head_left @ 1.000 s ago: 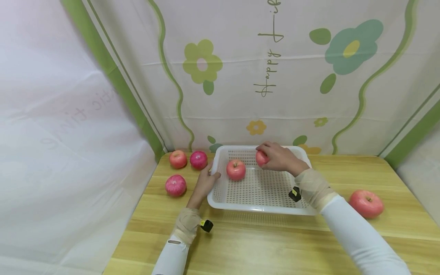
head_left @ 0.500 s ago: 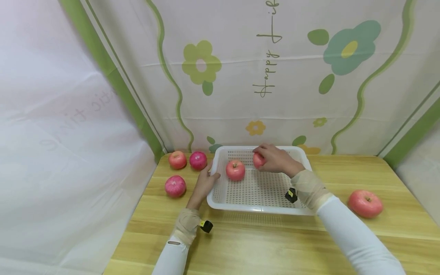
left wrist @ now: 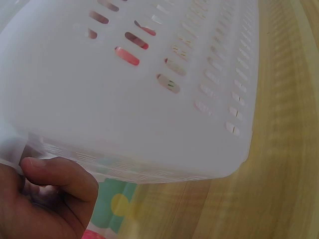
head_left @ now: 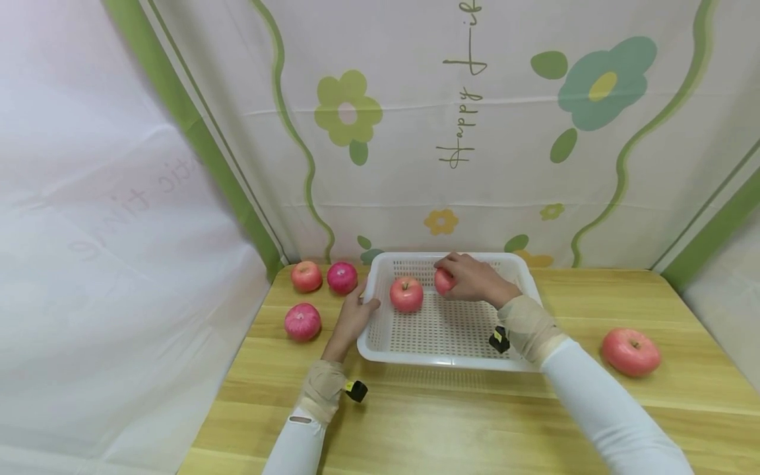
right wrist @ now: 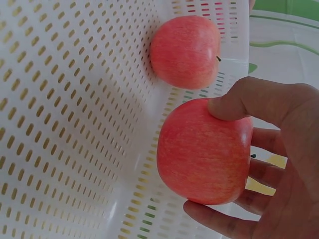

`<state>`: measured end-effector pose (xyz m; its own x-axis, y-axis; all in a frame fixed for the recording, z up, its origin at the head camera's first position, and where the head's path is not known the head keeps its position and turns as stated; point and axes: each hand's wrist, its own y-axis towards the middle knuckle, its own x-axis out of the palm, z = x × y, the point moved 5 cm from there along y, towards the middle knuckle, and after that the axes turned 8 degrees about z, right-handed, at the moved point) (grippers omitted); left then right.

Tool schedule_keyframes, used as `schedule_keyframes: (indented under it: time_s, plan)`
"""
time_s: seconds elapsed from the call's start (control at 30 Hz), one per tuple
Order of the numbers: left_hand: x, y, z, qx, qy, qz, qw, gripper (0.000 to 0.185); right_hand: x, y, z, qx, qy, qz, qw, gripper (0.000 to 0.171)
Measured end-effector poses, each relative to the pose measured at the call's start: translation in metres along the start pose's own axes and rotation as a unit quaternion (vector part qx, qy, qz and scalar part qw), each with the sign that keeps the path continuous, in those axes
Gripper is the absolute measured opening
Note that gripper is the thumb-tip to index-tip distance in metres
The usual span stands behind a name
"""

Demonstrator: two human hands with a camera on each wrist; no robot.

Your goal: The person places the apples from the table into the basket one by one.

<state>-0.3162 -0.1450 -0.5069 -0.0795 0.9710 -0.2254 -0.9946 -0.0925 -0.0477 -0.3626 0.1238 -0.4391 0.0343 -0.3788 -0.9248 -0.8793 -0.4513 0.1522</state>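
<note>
A white slotted basket (head_left: 444,359) stands mid-table. My right hand (head_left: 460,276) reaches into it from the right and grips a red apple (head_left: 442,282) low over the basket floor. In the right wrist view thumb and fingers curl round that apple (right wrist: 202,157), with the second apple (right wrist: 185,50) just beyond it. That second apple (head_left: 406,294) lies in the basket's left half. My left hand (head_left: 359,306) holds the basket's left rim, and its thumb (left wrist: 62,179) presses against the basket wall (left wrist: 149,99).
Three apples lie on the wooden table left of the basket: two at the back (head_left: 306,276) (head_left: 342,277), one nearer (head_left: 302,321). A larger apple (head_left: 631,351) lies at the right. A flowered cloth backdrop (head_left: 451,132) hangs right behind the table.
My right hand has carried its apple a little left and down, closer to the apple lying in the basket. The left hand has stayed on the rim.
</note>
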Motion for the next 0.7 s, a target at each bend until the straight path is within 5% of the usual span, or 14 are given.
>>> schedule_keyframes:
  time_s: [0.7]
  plan:
    - [0.000, -0.001, 0.000, -0.001, 0.010, 0.000, 1.0000, 0.070, 0.015, 0.000, -0.003, 0.001, 0.003, -0.022, 1.000, 0.069]
